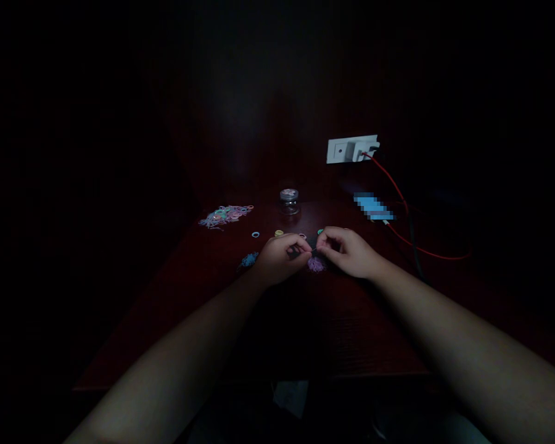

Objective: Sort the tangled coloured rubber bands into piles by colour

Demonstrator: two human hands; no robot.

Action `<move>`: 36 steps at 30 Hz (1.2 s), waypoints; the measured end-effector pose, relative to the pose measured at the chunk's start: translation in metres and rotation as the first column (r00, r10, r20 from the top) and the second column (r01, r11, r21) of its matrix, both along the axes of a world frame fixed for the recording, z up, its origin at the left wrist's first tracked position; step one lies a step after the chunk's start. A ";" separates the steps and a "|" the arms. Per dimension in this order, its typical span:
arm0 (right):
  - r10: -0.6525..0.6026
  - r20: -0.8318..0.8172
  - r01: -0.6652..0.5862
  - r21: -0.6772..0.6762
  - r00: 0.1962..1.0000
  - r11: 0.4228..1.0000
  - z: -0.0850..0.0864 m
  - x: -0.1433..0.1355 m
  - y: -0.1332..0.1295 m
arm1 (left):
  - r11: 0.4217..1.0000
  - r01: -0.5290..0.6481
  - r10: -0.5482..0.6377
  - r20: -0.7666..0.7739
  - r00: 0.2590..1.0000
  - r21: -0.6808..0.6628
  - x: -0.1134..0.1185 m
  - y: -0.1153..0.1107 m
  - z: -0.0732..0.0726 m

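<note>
My left hand [281, 260] and my right hand [349, 251] meet over the middle of a dark red table, fingertips pinched and almost touching. A thin rubber band [313, 250] runs between the two pinches; its colour is hard to make out. Just below them lies a small heap of purple rubber bands [316, 265]. Left of my left hand is a heap of blue rubber bands [248, 260]. Behind my hands sit a light blue ring [256, 234], a yellow ring [279, 233], a pink ring [302, 235] and a partly hidden green ring [320, 232].
A mixed pile of rubber bands [226, 216] spreads at the back left. A clear lidded jar [290, 202] stands at the back centre. To the right, a phone with a blurred screen [374, 206] is joined by a red cable [392, 176] to a wall socket [340, 150].
</note>
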State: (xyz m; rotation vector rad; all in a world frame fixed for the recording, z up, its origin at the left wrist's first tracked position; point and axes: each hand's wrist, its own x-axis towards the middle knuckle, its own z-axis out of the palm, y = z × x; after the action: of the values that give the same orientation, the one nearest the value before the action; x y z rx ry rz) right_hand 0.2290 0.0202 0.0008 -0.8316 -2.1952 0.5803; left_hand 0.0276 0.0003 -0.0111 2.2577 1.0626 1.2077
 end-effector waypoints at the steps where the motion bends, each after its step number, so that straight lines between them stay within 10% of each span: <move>1: -0.003 0.002 0.003 -0.003 1.000 1.000 0.000 0.000 0.000 | 1.000 0.000 0.000 0.001 1.000 -0.008 0.000 0.000 0.000; 36: 0.075 -0.022 -0.076 -0.071 0.997 0.995 0.000 -0.002 -0.002 | 0.998 0.007 -0.006 0.015 1.000 -0.066 0.000 -0.002 0.003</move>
State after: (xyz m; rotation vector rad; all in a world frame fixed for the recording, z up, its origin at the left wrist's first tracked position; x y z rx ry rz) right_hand 0.2267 0.0183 0.0005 -0.7795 -2.2074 0.7056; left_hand 0.0280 -0.0019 -0.0079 2.1975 1.0729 1.1674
